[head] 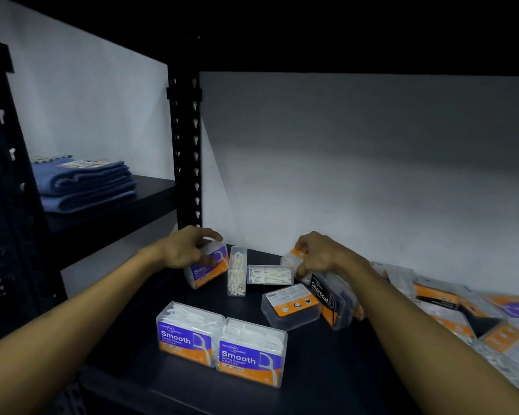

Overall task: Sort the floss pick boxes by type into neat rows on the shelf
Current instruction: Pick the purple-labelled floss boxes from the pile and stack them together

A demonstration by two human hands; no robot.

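Two purple Smooth floss boxes [189, 336] [250, 353] stand side by side at the front of the dark shelf [327, 369]. My left hand [186, 247] grips a third, tilted Smooth box [209, 272] near the back. My right hand [318, 254] holds a clear box with an orange label [291, 259] above a black Charcoal box [330, 304]. Between the hands, one clear box [237, 271] stands on end and another [269, 274] lies flat. A box [291, 307] lies label-side up in front of the Charcoal box.
A loose heap of several more floss boxes [477, 322] fills the shelf's right side. A black upright post [186, 151] stands behind my left hand. Folded blue towels [84, 184] lie on the neighbouring shelf to the left. A white wall backs the shelf.
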